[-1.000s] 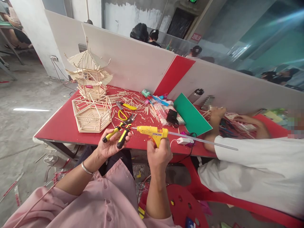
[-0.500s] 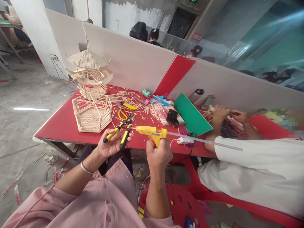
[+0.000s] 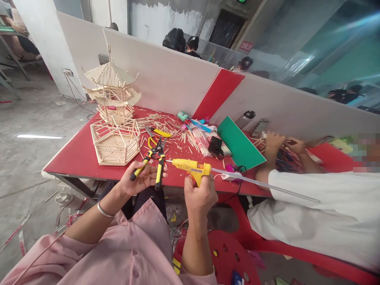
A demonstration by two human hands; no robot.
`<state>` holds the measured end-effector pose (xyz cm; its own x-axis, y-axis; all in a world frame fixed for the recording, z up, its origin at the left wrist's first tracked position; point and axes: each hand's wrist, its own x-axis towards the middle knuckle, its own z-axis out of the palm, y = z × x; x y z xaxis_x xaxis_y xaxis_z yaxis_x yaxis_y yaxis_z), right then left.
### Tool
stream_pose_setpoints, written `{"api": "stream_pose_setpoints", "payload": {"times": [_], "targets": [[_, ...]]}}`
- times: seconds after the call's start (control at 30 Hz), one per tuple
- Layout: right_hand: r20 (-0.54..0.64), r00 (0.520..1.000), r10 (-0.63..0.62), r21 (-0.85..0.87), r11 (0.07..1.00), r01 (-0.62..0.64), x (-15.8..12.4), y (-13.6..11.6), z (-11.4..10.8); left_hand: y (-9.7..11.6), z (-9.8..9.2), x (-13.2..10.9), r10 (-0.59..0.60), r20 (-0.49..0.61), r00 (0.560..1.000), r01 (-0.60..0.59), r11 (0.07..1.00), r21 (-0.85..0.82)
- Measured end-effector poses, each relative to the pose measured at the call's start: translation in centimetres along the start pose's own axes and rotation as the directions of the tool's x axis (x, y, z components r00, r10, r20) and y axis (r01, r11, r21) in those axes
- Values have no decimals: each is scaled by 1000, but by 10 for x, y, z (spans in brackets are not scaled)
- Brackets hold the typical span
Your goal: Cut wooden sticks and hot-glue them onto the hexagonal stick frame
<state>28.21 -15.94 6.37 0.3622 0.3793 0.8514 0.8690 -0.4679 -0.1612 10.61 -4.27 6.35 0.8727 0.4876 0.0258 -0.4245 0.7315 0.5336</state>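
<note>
My left hand (image 3: 136,181) holds a pair of pliers (image 3: 159,174) with black and yellow handles; the handles are spread and the jaws point away from me over the table edge. In my right hand (image 3: 200,194), fingers wrapped around the grip, is a yellow glue gun (image 3: 190,164). Its nozzle points left, close beside the right handle of the pliers; whether they touch I cannot tell. A long clear glue stick (image 3: 264,183) sticks out of the gun's back. Just beyond my left hand stands a hexagonal frame of wooden sticks (image 3: 114,148).
A stick pagoda (image 3: 111,77) stands behind the frame on the red table (image 3: 71,146). Loose wooden sticks (image 3: 154,118), yellow-handled cutters (image 3: 162,132), packed sticks (image 3: 203,138) and a green board (image 3: 239,144) lie beyond my hands. A co-worker in a white sleeve (image 3: 314,190) sits at right.
The glue gun has shifted slightly right, and its glue stick now slopes down more steeply. The pliers have turned in my left hand, so their jaws point more straight ahead.
</note>
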Motion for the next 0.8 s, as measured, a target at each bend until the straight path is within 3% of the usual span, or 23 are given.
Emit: {"api": "stream_pose_setpoints", "payload": {"times": [0.47, 0.8], "targets": [[60, 996, 67, 72, 995, -71, -1, -3, 7, -2, 4, 0, -25, -35, 999, 18, 985, -170], [83, 993, 88, 89, 991, -95, -2, -6, 8, -2, 4, 0, -40, -164, 986, -9, 957, -290]]}}
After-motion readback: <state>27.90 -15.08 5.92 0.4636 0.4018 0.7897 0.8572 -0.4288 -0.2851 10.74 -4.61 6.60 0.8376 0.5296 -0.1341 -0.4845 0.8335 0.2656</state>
